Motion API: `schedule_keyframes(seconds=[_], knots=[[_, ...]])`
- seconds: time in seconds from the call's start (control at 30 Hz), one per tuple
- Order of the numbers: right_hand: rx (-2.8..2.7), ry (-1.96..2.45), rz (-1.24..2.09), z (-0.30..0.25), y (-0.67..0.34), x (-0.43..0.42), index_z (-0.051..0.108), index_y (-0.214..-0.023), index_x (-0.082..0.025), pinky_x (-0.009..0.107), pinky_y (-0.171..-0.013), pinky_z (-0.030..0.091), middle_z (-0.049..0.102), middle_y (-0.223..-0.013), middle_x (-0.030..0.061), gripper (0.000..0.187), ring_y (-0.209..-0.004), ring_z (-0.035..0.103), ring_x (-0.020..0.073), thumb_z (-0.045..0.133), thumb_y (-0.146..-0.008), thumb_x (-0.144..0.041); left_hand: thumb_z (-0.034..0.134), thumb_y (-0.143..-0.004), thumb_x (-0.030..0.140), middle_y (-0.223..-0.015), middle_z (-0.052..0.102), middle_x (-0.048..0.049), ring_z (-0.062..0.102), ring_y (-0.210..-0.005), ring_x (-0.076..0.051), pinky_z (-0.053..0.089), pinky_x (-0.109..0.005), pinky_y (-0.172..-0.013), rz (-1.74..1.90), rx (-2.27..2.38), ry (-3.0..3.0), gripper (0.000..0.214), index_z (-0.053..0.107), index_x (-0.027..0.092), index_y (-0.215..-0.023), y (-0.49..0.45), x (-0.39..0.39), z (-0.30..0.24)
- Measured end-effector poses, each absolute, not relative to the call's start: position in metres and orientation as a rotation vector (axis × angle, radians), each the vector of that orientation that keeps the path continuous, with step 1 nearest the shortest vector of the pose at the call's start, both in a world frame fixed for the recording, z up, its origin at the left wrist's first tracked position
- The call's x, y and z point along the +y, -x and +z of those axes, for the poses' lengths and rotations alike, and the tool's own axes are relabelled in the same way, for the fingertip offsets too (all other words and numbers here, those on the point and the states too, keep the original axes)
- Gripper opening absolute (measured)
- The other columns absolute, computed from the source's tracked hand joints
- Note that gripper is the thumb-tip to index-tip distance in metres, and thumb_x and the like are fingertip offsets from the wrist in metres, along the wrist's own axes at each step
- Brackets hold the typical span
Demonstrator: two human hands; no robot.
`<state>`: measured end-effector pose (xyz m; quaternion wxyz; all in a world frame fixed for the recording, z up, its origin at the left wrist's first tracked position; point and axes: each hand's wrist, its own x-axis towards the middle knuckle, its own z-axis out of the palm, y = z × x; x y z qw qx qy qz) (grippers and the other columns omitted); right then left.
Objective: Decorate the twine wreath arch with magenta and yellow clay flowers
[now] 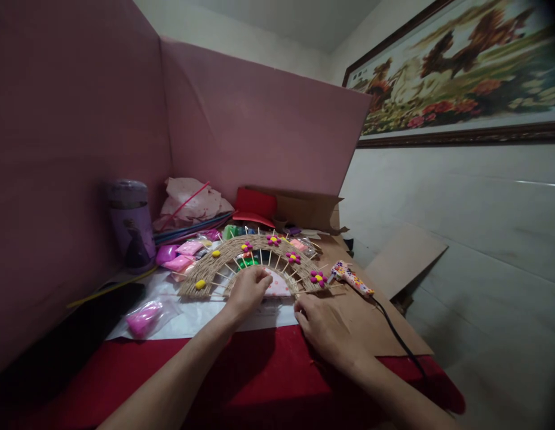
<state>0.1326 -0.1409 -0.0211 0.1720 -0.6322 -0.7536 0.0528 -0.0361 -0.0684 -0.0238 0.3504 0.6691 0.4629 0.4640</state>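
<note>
Lying flat mid-surface (268, 370), the fan (230, 249) is hemmed by pink boards (259, 119) at nine and twelve o'clock. Open room shows only at three, past the glue gun (351, 278). The left hand (248, 289) curls its fingers onto the fan's hub and hides it; I cannot tell whether it pinches anything. The right hand (324, 325) lies loosely spread, fingertips touching the fan's five-o'clock edge. Clay bags (178, 257) behind are blurred.

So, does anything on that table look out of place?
Nothing looks spilled or damaged. The glue gun lies on its side on the cardboard, its black cord trailing over the table edge.
</note>
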Motion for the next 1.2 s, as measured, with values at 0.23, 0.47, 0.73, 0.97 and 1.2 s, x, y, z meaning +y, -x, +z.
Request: schedule_keyframes(seconds=[0.23, 0.47, 0.73, 0.97, 1.2], knots=[[-2.069, 1.879, -0.185, 0.011, -0.151, -0.107, 0.067, -0.078, -0.020, 0.026, -0.060, 0.031, 0.068, -0.079, 0.0057, 0.030, -0.073, 0.060, 0.0173, 0.043, -0.088, -0.036, 0.050, -0.075, 0.025, -0.055, 0.050, 0.0015, 0.042, -0.054, -0.011, 0.028, -0.023, -0.054, 1.122, 1.310, -1.929, 0.022, 0.055, 0.017, -0.055, 0.034, -0.076, -0.020], [-1.849, 2.108, -0.140, 0.022, -0.201, -0.020, 0.070, -0.082, -0.020, 0.025, -0.062, 0.034, 0.070, -0.089, 0.0067, 0.022, -0.083, 0.060, 0.0199, 0.050, -0.080, -0.025, 0.048, -0.080, 0.026, -0.061, 0.055, -0.0009, 0.047, -0.061, -0.014, 0.028, -0.024, -0.058, 1.024, 1.356, -1.983, 0.022, 0.057, 0.018, -0.062, 0.032, -0.085, -0.014], [-1.934, 2.002, -0.060, 0.023, -0.210, 0.047, 0.067, -0.098, -0.015, 0.022, -0.070, 0.036, 0.067, -0.103, 0.0095, 0.036, -0.089, 0.058, 0.0177, 0.033, -0.087, -0.021, 0.048, -0.083, 0.026, -0.070, 0.063, -0.0065, 0.053, -0.066, -0.018, 0.025, -0.027, -0.057, 0.847, 1.506, -2.122, 0.020, 0.064, 0.020, -0.074, 0.030, -0.099, -0.009], [-2.058, 1.967, 0.116, 0.025, -0.210, 0.078, 0.066, -0.068, -0.012, 0.022, -0.055, 0.030, 0.061, -0.064, 0.0043, 0.033, -0.063, 0.050, 0.0142, 0.037, -0.080, -0.022, 0.045, -0.085, 0.026, -0.078, 0.069, -0.0082, 0.059, -0.074, -0.021, 0.030, -0.028, -0.061, 0.727, 1.502, -2.128, 0.021, 0.065, 0.020, -0.082, 0.030, -0.102, -0.005], [-2.104, 1.940, 0.199, 0.023, -0.201, 0.091, 0.066, -0.067, -0.013, 0.022, -0.050, 0.028, 0.055, -0.055, -0.0008, 0.032, -0.054, 0.046, 0.0110, 0.040, -0.077, -0.029, 0.042, -0.086, 0.025, -0.076, 0.069, -0.0077, 0.061, -0.073, -0.022, 0.029, -0.028, -0.059, 0.677, 1.522, -2.162, 0.023, 0.063, 0.020, -0.078, 0.030, -0.103, -0.006]])
